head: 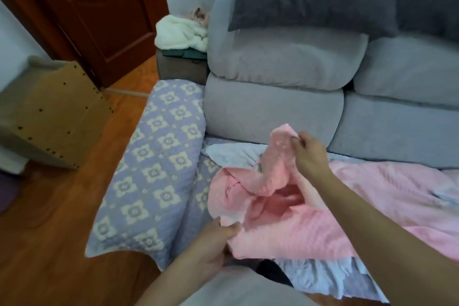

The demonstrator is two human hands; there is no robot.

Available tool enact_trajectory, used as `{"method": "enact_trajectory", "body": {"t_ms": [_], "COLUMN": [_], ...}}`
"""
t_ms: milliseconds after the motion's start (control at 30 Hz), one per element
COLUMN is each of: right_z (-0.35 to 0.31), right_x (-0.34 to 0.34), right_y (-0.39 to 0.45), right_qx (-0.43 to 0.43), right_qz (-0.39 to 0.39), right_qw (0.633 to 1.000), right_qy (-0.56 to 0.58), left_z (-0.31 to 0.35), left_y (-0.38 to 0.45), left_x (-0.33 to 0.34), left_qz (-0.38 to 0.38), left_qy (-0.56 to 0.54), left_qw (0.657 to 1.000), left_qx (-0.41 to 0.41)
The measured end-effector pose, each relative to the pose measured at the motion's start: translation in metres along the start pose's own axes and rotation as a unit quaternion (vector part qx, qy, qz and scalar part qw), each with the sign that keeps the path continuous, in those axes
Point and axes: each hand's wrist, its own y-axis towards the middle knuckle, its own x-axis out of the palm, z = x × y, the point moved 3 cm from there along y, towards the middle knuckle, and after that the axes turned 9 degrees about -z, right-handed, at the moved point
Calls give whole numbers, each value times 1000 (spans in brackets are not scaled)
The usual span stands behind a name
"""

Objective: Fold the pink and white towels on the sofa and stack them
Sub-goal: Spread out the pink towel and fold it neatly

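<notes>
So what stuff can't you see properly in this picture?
- White towel, head view: mostly hidden under the pink towel; its full size is unclear.
- Pink towel: its right part runs off the frame edge.
- Right hand: the fingers are blurred, so the exact grip is unclear.
- Small green thing: too small to identify.
- Pile beside the sofa: partly hidden by the sofa arm.

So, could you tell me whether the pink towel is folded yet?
Not yet: the pink towel lies bunched and spread on the sofa, left hand and right hand pinching separate edges.
</notes>
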Motion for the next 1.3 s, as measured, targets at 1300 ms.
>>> {"method": "enact_trajectory", "body": {"t_ms": [1300], "right_z": [-46], "right_x": [49], "right_y": [-124], "right_qx": [108], "right_qz": [62], "right_qw": [989], "right_qy": [76], "left_z": [45], "left_y": [-10], "left_x": [-14], "left_qz": [-110], "left_qy": [-23], "left_qw": [990], "left_qx": [-85]}}
